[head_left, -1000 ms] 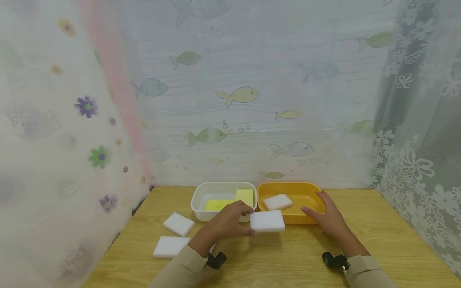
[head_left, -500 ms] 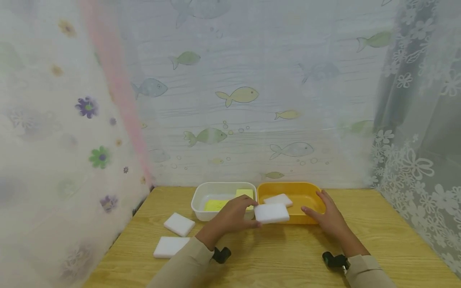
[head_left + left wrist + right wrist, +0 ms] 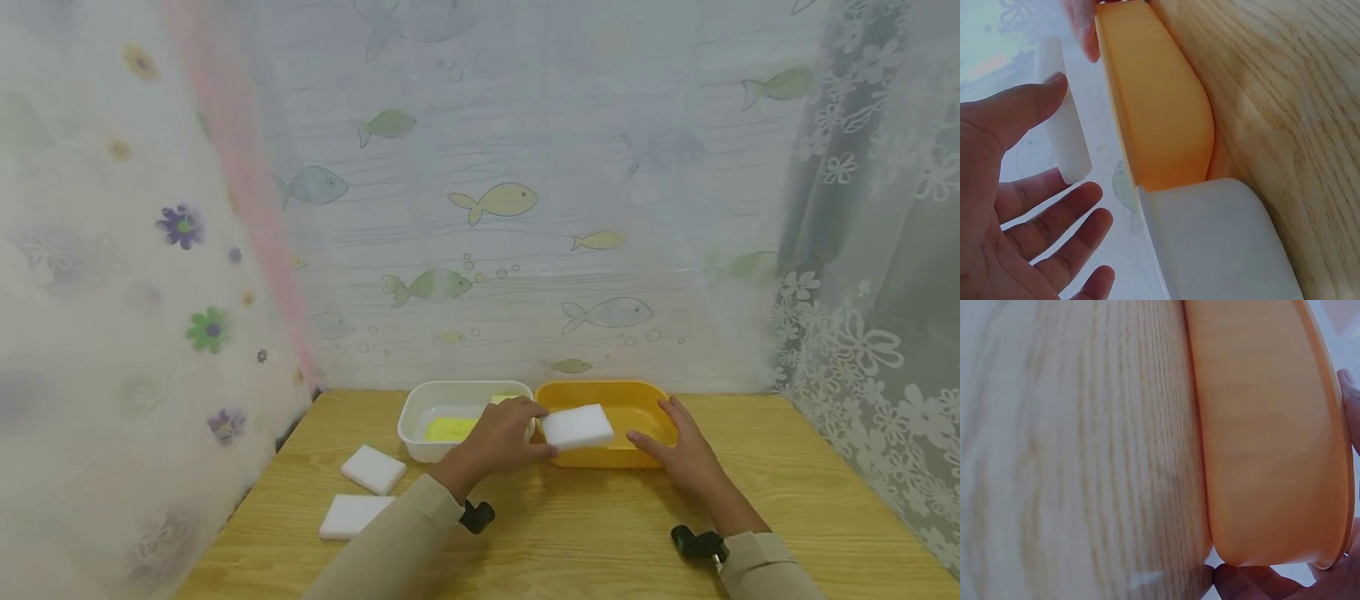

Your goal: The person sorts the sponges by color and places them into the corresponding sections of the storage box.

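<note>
My left hand (image 3: 504, 435) pinches a white sponge block (image 3: 579, 427) between thumb and fingertips, above the front rim of the orange tub (image 3: 600, 458). In the left wrist view the thumb presses one face of the sponge (image 3: 1067, 134), seen edge-on. My right hand (image 3: 686, 450) grips the tub's right end, thumb at the front rim and fingers round the side. The right wrist view has its fingertips (image 3: 1254, 581) against the tub's corner. The sponge and left hand block part of the tub's inside.
Left of the orange tub, a white tub (image 3: 427, 450) holds yellow sponges (image 3: 450, 428), partly covered by my left hand. Two white sponge blocks (image 3: 373, 469) lie on the wooden table (image 3: 585, 533) at left, one partly behind my sleeve. A fish-print curtain (image 3: 495, 250) hangs behind.
My left hand has carried the white sponge rightward and away from me, from before the tubs to over the orange tub. It now covers the white sponge seen inside earlier. My right hand stays put.
</note>
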Demonstrator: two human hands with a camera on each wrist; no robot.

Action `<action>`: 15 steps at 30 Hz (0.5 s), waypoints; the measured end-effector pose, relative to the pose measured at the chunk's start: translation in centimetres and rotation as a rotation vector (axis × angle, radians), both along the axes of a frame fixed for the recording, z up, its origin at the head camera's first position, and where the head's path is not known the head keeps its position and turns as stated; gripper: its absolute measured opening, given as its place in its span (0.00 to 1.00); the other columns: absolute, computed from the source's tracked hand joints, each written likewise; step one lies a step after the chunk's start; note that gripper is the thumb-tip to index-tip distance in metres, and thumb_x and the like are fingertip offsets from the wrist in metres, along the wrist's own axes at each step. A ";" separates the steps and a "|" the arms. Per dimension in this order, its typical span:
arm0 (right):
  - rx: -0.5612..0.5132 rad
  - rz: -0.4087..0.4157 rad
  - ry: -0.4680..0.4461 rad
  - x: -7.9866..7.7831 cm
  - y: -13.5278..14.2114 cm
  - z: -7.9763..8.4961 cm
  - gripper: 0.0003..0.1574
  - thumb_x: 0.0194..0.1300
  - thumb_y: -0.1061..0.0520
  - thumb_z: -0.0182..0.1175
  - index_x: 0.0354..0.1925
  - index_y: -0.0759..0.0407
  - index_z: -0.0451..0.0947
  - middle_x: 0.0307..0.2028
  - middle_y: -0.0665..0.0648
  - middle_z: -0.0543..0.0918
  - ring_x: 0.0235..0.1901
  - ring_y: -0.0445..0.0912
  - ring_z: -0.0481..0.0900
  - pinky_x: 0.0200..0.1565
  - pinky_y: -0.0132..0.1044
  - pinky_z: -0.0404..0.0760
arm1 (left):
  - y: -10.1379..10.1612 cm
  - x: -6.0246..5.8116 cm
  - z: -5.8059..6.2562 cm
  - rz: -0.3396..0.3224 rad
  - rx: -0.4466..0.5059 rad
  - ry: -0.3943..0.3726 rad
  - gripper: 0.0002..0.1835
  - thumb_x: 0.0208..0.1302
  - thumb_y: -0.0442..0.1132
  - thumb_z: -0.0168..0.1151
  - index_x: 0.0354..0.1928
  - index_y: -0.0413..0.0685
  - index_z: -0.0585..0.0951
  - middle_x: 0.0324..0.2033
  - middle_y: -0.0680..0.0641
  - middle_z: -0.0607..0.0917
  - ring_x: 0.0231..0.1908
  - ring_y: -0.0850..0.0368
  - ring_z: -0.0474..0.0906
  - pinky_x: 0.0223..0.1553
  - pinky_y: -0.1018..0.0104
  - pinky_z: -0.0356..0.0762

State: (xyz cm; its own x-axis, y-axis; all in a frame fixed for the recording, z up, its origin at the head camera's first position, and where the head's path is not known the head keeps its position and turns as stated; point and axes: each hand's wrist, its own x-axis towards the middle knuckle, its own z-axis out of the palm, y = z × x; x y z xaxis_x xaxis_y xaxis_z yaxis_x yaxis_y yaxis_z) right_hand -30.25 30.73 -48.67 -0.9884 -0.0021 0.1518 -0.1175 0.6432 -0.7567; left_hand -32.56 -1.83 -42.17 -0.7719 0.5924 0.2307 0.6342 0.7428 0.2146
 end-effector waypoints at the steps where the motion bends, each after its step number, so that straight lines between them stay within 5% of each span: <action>1: 0.002 -0.001 -0.001 0.0 0.0 0.0 0.67 0.69 0.31 0.63 0.82 0.66 0.41 0.82 0.69 0.35 0.78 0.76 0.41 0.68 0.79 0.50 | 0.1 -0.1 0.0 0.003 0.000 0.001 0.33 0.61 0.65 0.71 0.63 0.55 0.83 0.54 0.52 0.86 0.51 0.57 0.80 0.53 0.49 0.76; 15: 0.020 0.001 0.003 0.3 -0.1 0.2 0.68 0.70 0.29 0.62 0.82 0.67 0.40 0.82 0.70 0.35 0.77 0.77 0.40 0.68 0.79 0.49 | 2.3 -1.6 0.2 0.056 -0.084 -0.005 0.32 0.61 0.64 0.73 0.63 0.57 0.83 0.54 0.55 0.87 0.51 0.57 0.82 0.48 0.54 0.76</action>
State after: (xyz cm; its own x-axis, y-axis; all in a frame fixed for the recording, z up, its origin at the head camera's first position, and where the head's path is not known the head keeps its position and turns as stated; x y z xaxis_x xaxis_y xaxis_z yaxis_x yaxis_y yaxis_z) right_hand -29.97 30.63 -48.49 -0.9880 -0.0060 0.1544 -0.1202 0.6582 -0.7432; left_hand -34.14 0.51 -42.01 -0.8051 0.5657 0.1782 0.5906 0.7922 0.1536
